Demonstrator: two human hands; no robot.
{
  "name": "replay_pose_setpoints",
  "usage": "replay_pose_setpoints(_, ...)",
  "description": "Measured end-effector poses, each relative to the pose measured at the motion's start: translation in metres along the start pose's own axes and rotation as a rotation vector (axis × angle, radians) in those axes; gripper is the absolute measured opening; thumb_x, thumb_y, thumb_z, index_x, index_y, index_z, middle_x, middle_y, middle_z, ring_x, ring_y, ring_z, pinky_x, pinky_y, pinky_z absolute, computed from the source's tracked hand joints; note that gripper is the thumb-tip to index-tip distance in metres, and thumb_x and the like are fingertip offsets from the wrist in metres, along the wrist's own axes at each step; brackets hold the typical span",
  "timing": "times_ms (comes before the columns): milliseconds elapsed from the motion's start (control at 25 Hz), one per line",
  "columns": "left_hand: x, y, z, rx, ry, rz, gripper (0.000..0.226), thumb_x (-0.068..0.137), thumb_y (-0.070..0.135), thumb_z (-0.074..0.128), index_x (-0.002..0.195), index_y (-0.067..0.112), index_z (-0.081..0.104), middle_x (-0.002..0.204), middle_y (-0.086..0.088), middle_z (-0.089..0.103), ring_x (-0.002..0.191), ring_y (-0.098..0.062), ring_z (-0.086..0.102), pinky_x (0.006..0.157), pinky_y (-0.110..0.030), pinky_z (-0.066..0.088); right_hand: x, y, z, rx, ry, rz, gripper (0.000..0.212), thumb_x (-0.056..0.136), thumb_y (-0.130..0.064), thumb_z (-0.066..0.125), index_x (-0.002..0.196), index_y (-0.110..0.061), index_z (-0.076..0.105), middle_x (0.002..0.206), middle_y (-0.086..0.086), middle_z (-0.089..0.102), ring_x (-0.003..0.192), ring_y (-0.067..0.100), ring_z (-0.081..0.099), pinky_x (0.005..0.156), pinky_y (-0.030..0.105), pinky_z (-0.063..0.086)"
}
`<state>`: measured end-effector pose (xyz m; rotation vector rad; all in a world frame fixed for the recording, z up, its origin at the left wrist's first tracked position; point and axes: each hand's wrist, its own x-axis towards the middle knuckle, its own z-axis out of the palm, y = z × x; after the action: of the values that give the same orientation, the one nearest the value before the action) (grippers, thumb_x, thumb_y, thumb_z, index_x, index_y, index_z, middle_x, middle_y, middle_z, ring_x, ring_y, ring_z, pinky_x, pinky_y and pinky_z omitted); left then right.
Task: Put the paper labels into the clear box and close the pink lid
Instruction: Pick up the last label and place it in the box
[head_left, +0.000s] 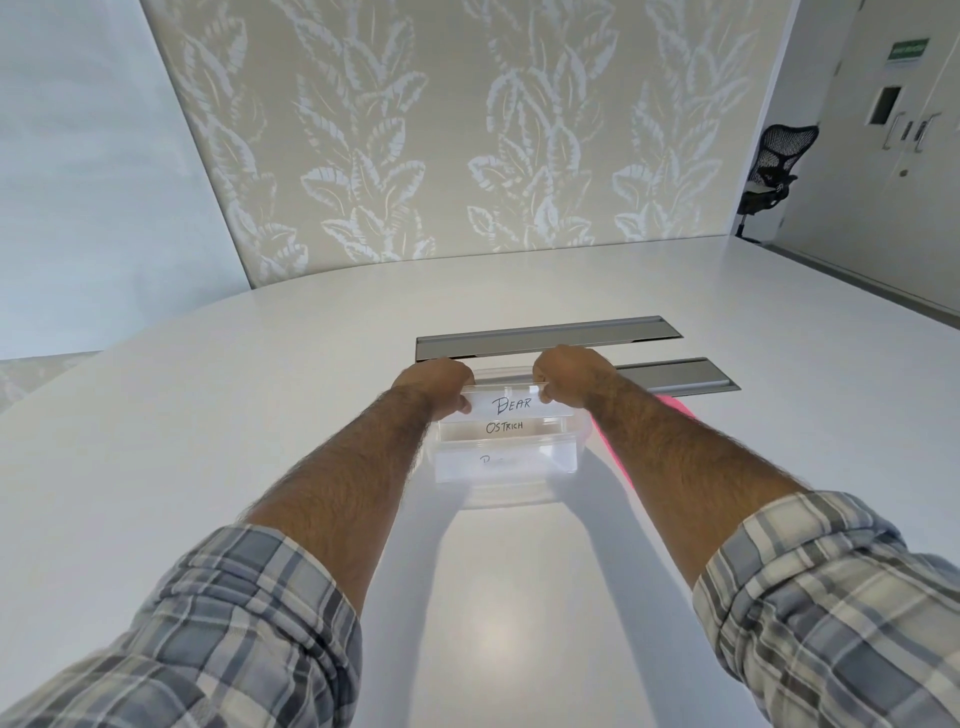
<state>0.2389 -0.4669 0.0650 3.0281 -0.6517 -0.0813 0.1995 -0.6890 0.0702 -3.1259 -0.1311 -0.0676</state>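
A clear plastic box (506, 491) sits on the white table in front of me. Over its far side I hold a white paper label (511, 404) reading "BEAR" upright by its two ends: my left hand (436, 382) pinches the left end, my right hand (569, 371) the right end. Inside the box stand a label reading "OSTRICH" (505, 427) and, nearer me, another label (498, 461) whose writing is blurred by the box wall. The pink lid (615, 452) lies on the table right of the box, mostly hidden under my right forearm.
Two grey metal cable hatches (550, 338) (680, 376) are set into the white table (260, 389) just beyond the box. A leaf-patterned wall stands behind the table. A black office chair (774, 166) and doors are at the far right.
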Motion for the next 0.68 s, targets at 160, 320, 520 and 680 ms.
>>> replay_pose_setpoints(160,0.009,-0.001,0.006,0.019,-0.004,-0.007,0.048,0.089,0.033,0.069,0.136,0.028,0.057,0.138,0.003,0.058,0.126,-0.026,0.055,0.096,-0.038,0.046,0.007,0.001,0.005,-0.047,-0.013,-0.032,0.026,0.084,-0.019,0.070,0.109,-0.018,0.068,0.115,0.005,0.067,0.106,0.027,0.062,0.081,0.035,0.047)
replay_pose_setpoints(320,0.016,0.000,0.015,0.061,-0.015,-0.011,0.049,0.089,0.031,0.069,0.136,0.025,0.057,0.139,0.001,0.058,0.125,-0.028,0.057,0.093,-0.037,0.045,0.014,0.002,0.011,-0.085,-0.036,-0.045,0.027,0.085,-0.021,0.069,0.112,-0.016,0.067,0.117,0.006,0.065,0.109,0.028,0.062,0.086,0.037,0.049)
replay_pose_setpoints(520,0.021,-0.002,0.021,0.073,-0.030,-0.019,0.051,0.089,0.029,0.069,0.138,0.025,0.056,0.140,-0.001,0.058,0.125,-0.028,0.057,0.094,-0.037,0.045,0.021,0.002,0.020,-0.122,-0.054,-0.072,0.028,0.086,-0.023,0.069,0.113,-0.016,0.065,0.117,0.006,0.065,0.107,0.029,0.063,0.087,0.039,0.051)
replay_pose_setpoints(680,0.021,-0.002,0.025,0.108,-0.038,-0.006,0.050,0.090,0.029,0.069,0.138,0.025,0.056,0.139,0.000,0.058,0.126,-0.027,0.056,0.094,-0.037,0.045,0.024,0.001,0.025,-0.105,-0.074,-0.073,0.028,0.084,-0.022,0.071,0.110,-0.016,0.066,0.115,0.005,0.066,0.104,0.028,0.064,0.087,0.039,0.052)
